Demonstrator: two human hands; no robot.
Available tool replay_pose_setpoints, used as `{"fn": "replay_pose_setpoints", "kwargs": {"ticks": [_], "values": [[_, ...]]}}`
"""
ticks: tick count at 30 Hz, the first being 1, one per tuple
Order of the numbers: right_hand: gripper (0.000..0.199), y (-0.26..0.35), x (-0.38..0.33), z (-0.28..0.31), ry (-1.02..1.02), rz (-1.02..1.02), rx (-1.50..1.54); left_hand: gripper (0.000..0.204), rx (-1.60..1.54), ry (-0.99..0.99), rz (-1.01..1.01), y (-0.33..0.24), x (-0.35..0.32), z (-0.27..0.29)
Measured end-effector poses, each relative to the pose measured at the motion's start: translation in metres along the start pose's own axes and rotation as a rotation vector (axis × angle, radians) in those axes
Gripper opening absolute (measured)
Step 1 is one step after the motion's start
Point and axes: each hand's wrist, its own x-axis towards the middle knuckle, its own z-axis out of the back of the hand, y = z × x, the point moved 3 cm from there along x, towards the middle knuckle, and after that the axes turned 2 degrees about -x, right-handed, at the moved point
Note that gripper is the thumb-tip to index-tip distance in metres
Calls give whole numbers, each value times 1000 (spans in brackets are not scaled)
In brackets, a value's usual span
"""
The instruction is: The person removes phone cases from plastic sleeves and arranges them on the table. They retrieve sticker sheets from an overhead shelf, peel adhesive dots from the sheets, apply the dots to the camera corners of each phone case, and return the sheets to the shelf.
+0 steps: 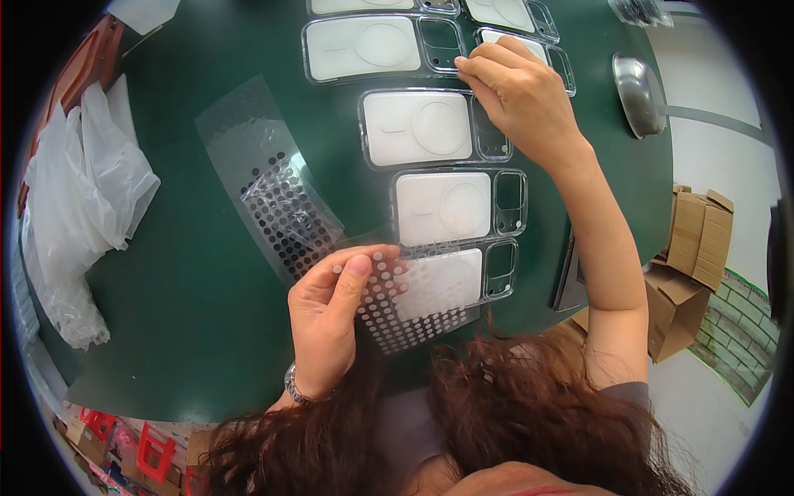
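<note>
Dotted sheet (pixel 395 331), a clear film with rows of pale round dots, is in the left hand (pixel 324 310), at the near side of the green table (pixel 186 331). The thumb lies on top of its left corner and the fingers support from below, so this grip is narrow and holds the film. Its other part reaches over the nearest phone case (pixel 467 271); I cannot tell if they touch.

The right hand (pixel 525 91) is stretched to the far side, thumb and index finger close together at the camera-opening end of an upper phone case (pixel 362 48). Whether a small dot is between the fingertips, or they only press the case, I cannot tell.

I judge the film very light, flexible and slippery — it can bend or curl easily, so it is better taken by a corner without dots. The dots may be sticky and should be touched only at the rim. The cases look stiff and smooth, easily scratched — best held by their side edges.
</note>
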Motion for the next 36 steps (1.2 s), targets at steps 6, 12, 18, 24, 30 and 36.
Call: {"fn": "replay_pose_setpoints", "kwargs": {"ticks": [6, 12, 18, 24, 30, 36], "values": [[23, 4, -6, 15, -29, -149, 190, 31, -303, -47, 73, -1, 2, -1], [27, 109, -15, 67, -50, -104, 595, 31, -182, -40, -26, 2, 2, 7], [21, 145, -29, 58, -85, -88, 637, 24, -165, 2, -156, 4, -4, -5], [15, 146, -28, 64, -91, -95, 593, 21, 100, -29, -333, -5, -14, -10], [17, 136, -26, 59, -69, -70, 640, 18, 233, -49, -391, -8, -12, -8], [20, 134, -19, 45, -50, 6, 581, 18, 241, -113, -253, -5, -3, 1]]}}
